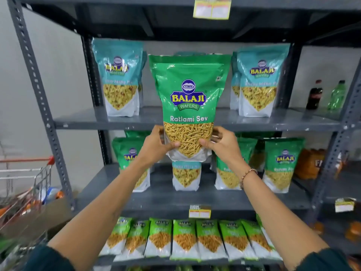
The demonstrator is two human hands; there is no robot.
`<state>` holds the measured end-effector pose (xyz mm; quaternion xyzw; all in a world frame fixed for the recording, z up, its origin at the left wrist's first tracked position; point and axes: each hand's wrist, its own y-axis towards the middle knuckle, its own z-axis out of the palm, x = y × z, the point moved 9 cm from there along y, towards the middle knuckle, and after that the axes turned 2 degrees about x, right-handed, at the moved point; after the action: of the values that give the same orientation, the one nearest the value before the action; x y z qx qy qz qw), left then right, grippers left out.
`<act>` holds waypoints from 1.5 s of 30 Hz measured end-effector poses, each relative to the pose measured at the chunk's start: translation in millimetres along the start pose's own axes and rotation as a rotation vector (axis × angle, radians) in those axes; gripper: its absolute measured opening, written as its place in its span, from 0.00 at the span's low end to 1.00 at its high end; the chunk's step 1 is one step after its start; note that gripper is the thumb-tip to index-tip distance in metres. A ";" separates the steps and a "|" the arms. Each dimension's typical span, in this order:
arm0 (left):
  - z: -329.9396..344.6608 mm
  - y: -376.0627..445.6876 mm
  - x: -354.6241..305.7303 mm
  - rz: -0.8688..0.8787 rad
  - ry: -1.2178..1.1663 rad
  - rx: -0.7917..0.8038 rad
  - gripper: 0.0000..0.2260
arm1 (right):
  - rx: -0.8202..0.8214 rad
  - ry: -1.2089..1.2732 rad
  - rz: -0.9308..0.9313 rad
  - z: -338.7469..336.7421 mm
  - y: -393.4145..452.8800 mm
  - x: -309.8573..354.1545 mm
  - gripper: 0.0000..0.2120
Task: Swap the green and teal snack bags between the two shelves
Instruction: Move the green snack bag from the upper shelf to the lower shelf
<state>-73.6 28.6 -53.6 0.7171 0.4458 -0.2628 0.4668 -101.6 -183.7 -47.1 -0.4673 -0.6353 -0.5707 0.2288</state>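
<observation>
A green Ratlami Sev bag (187,90) is held upright in front of the upper shelf (82,122), its base below the shelf's front edge. My left hand (156,145) grips its lower left side and my right hand (222,143) its lower right side. Teal bags stand on the upper shelf at the left (119,79) and at the right (259,81). On the lower shelf (162,198) one teal bag (186,177) stands in the middle, with green bags at the left (130,153) and at the right (281,163).
A shopping trolley (25,188) with goods stands at the lower left. Two bottles (314,94) stand on the neighbouring rack at the right. A row of light-green bags (185,237) fills the shelf below. Price tags hang at the top (212,8) and on the lower shelf's edge (199,212).
</observation>
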 end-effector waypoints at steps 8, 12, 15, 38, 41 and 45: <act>16.4 -42.3 102.9 -0.194 0.150 0.039 0.32 | 0.133 -0.038 0.157 63.7 -39.5 -82.8 0.30; 20.9 -51.4 152.1 -0.279 0.158 0.043 0.37 | 0.223 -0.041 0.209 103.7 -41.9 -127.2 0.28; 27.1 -57.7 187.4 -0.353 0.093 0.052 0.42 | 0.298 -0.081 0.239 134.9 -38.0 -171.1 0.28; 16.5 -2.0 317.3 -0.579 0.132 0.040 0.37 | 0.412 0.078 0.397 237.4 10.3 -279.6 0.27; 14.6 -2.6 320.2 -0.580 0.148 0.039 0.36 | 0.425 0.071 0.382 240.6 11.5 -281.9 0.28; 10.8 -9.3 321.6 -0.659 0.309 0.033 0.34 | 0.457 0.064 0.351 237.1 9.4 -280.3 0.30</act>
<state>68.0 147.2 -317.3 0.5737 0.7140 -0.2945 0.2726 92.5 -55.1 -331.1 -0.4882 -0.6494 -0.3786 0.4433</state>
